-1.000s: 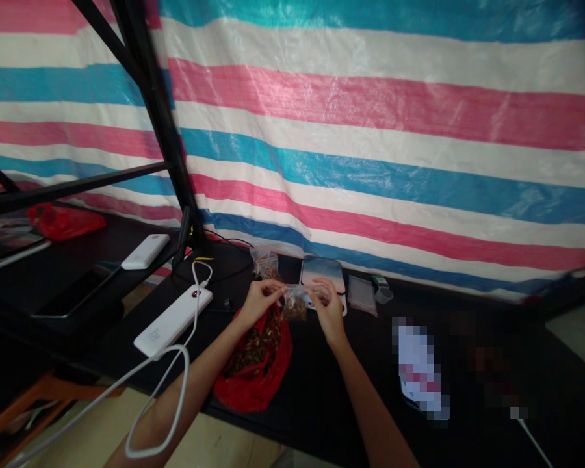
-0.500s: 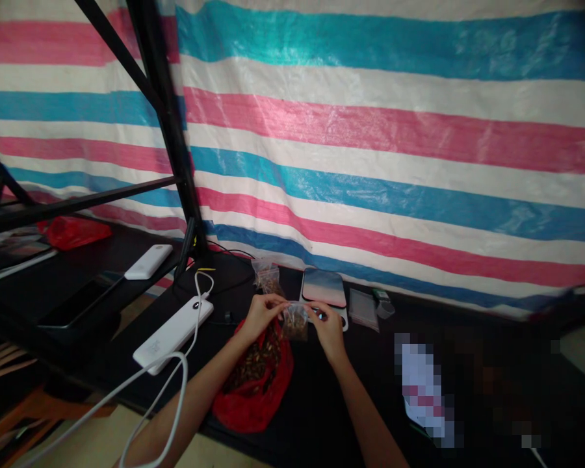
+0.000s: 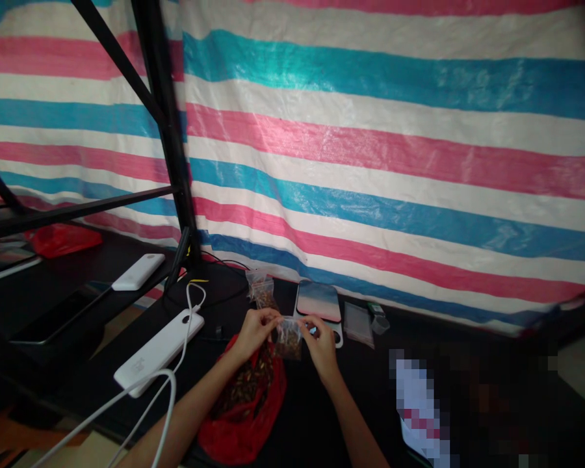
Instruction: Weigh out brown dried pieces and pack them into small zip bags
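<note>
My left hand (image 3: 255, 329) and my right hand (image 3: 320, 342) both pinch the top edge of a small clear plastic bag (image 3: 287, 338) holding brown bits, lifted just above the black table (image 3: 322, 416). Below the hands lies an open red plastic bag (image 3: 246, 406) filled with the same brown pieces. A small digital scale (image 3: 318, 303) with a shiny platform sits just behind the held bag. Another small filled clear bag (image 3: 262, 290) stands left of the scale.
Flat empty clear bags (image 3: 357, 321) and a small green-topped item (image 3: 376, 313) lie right of the scale. A white power bank (image 3: 158, 351) with a white cable, a second one (image 3: 138, 272), a dark phone (image 3: 53, 317), a red bag (image 3: 61, 238), a black metal frame (image 3: 168, 136), striped tarp behind.
The view has tilted upward and shifted slightly, so hands and table sit lower in frame. Both hands keep pinching the small bag's top edge in much the same pose.
</note>
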A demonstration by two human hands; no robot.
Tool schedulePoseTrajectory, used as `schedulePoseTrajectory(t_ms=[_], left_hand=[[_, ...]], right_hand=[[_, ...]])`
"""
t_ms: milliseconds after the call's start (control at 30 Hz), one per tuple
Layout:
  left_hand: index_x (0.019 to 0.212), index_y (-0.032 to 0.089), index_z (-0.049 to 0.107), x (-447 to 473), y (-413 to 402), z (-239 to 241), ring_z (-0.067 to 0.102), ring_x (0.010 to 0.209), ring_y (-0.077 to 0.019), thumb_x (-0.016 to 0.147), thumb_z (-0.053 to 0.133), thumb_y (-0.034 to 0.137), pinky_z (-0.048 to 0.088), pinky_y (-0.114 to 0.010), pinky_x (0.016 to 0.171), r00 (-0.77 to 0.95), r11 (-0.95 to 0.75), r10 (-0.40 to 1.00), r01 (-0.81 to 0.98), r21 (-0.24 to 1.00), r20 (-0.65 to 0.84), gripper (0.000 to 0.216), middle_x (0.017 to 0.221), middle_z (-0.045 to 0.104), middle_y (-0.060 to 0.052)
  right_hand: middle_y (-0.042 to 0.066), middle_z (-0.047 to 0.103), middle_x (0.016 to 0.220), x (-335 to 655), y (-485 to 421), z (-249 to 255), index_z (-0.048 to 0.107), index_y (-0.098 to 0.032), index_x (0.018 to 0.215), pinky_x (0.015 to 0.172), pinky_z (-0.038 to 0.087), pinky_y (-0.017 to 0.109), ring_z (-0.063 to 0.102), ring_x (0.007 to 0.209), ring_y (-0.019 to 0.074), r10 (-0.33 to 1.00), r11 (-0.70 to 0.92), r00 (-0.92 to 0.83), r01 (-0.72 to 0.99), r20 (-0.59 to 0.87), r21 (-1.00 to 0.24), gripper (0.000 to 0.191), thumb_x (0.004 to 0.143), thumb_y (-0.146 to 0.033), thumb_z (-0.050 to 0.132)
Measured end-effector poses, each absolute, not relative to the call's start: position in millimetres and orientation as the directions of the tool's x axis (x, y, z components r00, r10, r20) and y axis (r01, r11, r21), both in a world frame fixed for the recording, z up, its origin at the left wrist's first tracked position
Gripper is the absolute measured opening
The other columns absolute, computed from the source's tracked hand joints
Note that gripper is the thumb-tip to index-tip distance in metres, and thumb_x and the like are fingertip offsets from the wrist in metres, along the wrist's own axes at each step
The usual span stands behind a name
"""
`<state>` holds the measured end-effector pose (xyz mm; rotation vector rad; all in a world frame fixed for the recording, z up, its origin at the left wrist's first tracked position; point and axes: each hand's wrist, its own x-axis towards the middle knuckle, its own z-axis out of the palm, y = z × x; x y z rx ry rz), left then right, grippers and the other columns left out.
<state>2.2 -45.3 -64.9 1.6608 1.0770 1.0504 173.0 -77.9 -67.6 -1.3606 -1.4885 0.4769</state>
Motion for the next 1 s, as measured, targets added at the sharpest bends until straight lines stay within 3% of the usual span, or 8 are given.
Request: schedulePoseTrajectory(t_ms=[200,433,633,767,1000], left_hand=[[0.08,0.012,0.064,2.1,-46.9,-62.3,0.051,0.043,-0.0092,0.076,0.054,0.042,0.037,-0.019,0.046,0.333,-0.32,0.913,0.232,0.918,0.234,0.032,0.06,0.061,-0.001],[0.079,0.014,0.065,3.0,-52.4,-52.4,0.044,0.047,-0.0083,0.08,0.05,0.037,0.03,-0.018,0.047,0.363,-0.4,0.886,0.287,0.871,0.287,0.028,0.055,0.058,0.001],[0.079,0.016,0.068,5.6,-55.0,-54.1,0.052,0.058,-0.0096,0.079,0.053,0.037,0.034,-0.018,0.054,0.294,-0.448,0.886,0.338,0.828,0.36,0.025,0.066,0.063,0.0],[0.079,0.018,0.068,5.8,-54.6,-55.7,0.057,0.063,-0.0105,0.079,0.054,0.038,0.037,-0.018,0.059,0.334,-0.473,0.868,0.334,0.816,0.367,0.025,0.071,0.067,0.0],[0.084,0.021,0.068,3.2,-59.4,-51.3,0.061,0.072,-0.0135,0.082,0.049,0.036,0.041,-0.02,0.067,0.375,-0.51,0.847,0.379,0.772,0.376,0.024,0.08,0.069,-0.001]], right_hand=[[0.002,0.064,0.068,171.3,-77.9,-68.9,0.065,-0.018,0.074,0.047,0.035,0.021,0.055,0.058,0.0137,0.899,0.293,0.129,0.531,0.418,-0.795,0.019,0.074,-0.034,0.055],[0.003,0.064,0.067,170.3,-81.1,-69.8,0.064,-0.017,0.068,0.047,0.037,0.021,0.057,0.061,0.0147,0.896,0.342,0.093,0.48,0.434,-0.808,0.021,0.076,-0.034,0.055],[0.003,0.064,0.072,169.4,-82.4,-76.1,0.062,-0.018,0.075,0.054,0.042,0.022,0.059,0.064,0.0158,0.864,0.401,0.033,0.559,0.503,-0.726,0.021,0.08,-0.034,0.05],[0.005,0.065,0.076,169.5,-81.8,-78.5,0.063,-0.019,0.075,0.063,0.046,0.025,0.06,0.071,0.0181,0.824,0.452,0.011,0.59,0.567,-0.669,0.019,0.079,-0.034,0.051],[0.005,0.066,0.072,169.8,-81.3,-76.8,0.065,-0.021,0.069,0.062,0.048,0.028,0.06,0.069,0.021,0.854,0.416,0.031,0.559,0.52,-0.717,0.018,0.075,-0.036,0.056]])
